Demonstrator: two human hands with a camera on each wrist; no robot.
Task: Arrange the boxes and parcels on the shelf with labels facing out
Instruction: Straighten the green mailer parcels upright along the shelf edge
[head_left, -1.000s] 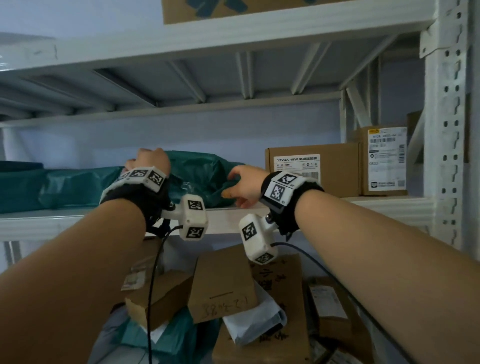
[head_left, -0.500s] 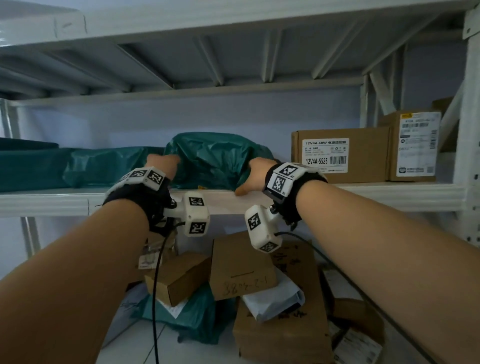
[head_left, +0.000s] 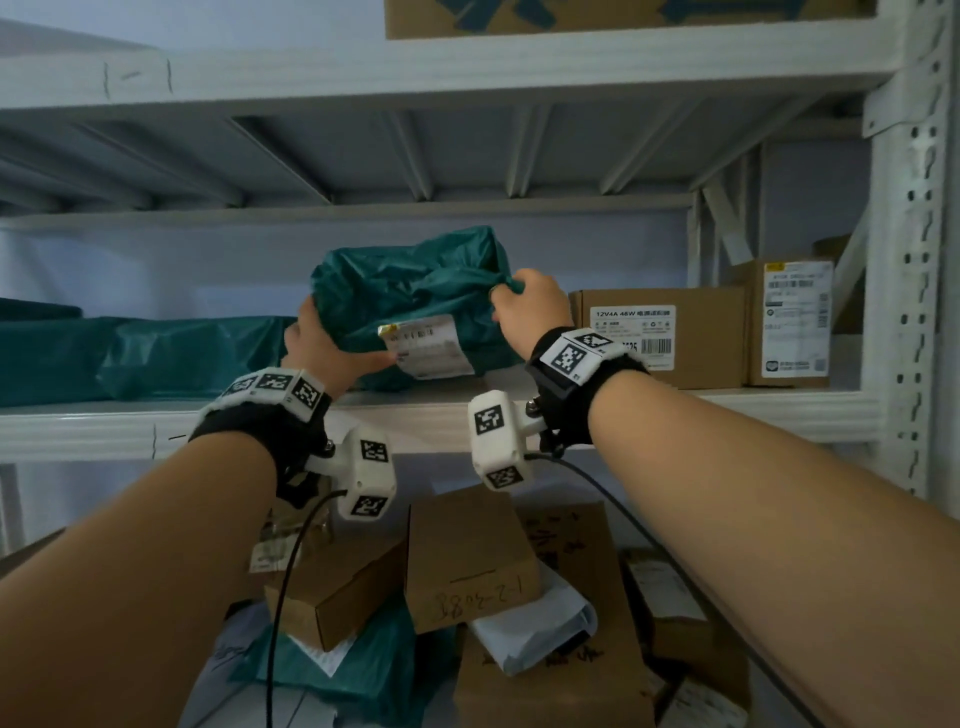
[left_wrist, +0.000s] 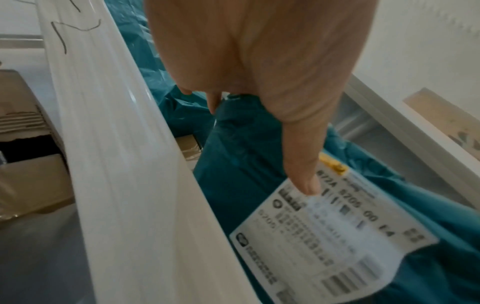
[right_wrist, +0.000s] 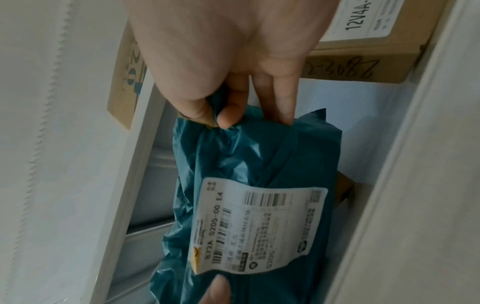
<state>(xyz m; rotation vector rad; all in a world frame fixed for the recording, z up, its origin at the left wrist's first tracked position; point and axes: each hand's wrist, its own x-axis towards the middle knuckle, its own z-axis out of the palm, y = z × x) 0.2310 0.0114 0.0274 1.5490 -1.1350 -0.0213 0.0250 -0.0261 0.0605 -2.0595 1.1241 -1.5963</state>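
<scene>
— What frames the scene?
— A white metal shelving rack (head_left: 519, 415), its perforated upright (head_left: 904, 260) at the right, slanted braces (head_left: 410, 150) ribbing the underside of the upper shelf (head_left: 415, 78).
— And behind it?
— A plain pale wall (head_left: 156, 265), bluish in dim, even light.
— Below?
— A patch of pale grey floor (head_left: 208, 696), in shadow under the rack.

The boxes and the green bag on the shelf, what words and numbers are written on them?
"12V4A 48W": label on the brown box beside the green bag.
"S205-00 E4": white label on the green bag; its small print is too blurred.
"2802-2", handwritten: box in the pile below the shelf.
Tall box label: too small to read.
</scene>
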